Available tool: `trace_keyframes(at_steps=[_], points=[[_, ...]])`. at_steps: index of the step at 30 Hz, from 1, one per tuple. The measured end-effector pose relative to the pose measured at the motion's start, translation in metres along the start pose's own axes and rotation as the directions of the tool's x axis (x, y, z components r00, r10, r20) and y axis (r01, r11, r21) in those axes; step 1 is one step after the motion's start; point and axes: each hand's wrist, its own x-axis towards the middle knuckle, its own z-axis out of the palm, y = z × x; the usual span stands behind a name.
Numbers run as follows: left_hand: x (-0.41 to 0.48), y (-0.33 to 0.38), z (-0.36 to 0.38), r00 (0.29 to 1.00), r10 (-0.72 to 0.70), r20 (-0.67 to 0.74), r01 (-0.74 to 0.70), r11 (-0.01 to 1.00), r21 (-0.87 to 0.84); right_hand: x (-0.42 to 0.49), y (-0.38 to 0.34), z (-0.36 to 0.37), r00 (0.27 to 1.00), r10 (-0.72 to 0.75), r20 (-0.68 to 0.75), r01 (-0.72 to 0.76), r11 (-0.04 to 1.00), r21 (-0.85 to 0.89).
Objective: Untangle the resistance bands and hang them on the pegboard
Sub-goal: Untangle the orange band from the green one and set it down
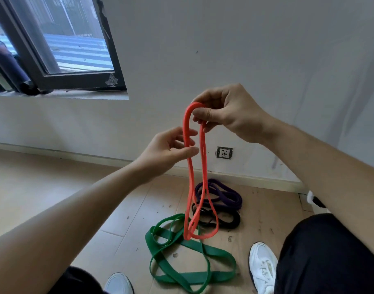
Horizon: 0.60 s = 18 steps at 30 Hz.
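An orange-red resistance band (pixel 190 183) hangs in doubled loops in front of me, its lower end dangling just above the floor. My right hand (pixel 226 112) pinches its top bend between thumb and fingers. My left hand (pixel 171 148) is lower and to the left, fingertips closed on one strand of the same band. On the floor below lie a wide green band (pixel 213 251) in loose twisted loops, a purple band (pixel 226 193) and a black band (pixel 230 219) coiled together near the wall. No pegboard is in view.
A white wall with a power socket (pixel 224 152) stands ahead, and a dark-framed window (pixel 60 60) sits at the upper left. My two white shoes (pixel 263 266) and dark trouser legs are at the bottom. The floor is tiled, partly covered with cardboard.
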Motion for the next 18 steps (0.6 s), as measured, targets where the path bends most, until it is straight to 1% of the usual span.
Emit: trace_keyframes(at_steps=[4, 7, 11, 18], points=[[0.006, -0.003, 0.017, 0.993, -0.062, 0.105, 0.075, 0.99, -0.117, -0.002, 0.001, -0.006, 0.999, -0.006, -0.038, 0.009, 0.997, 0.081], [0.007, -0.006, 0.031, 0.982, -0.097, 0.16, 0.117, 0.986, -0.116, -0.004, 0.002, -0.011, 0.996, -0.022, -0.085, 0.033, 0.992, 0.125], [0.009, -0.009, 0.04, 0.983, -0.105, 0.15, 0.121, 0.987, -0.104, -0.007, 0.006, -0.02, 0.988, 0.005, -0.152, 0.023, 0.982, 0.185], [0.005, -0.013, 0.037, 0.986, -0.095, 0.134, 0.103, 0.994, -0.049, -0.016, 0.016, -0.044, 0.954, 0.141, -0.265, -0.043, 0.937, 0.346]])
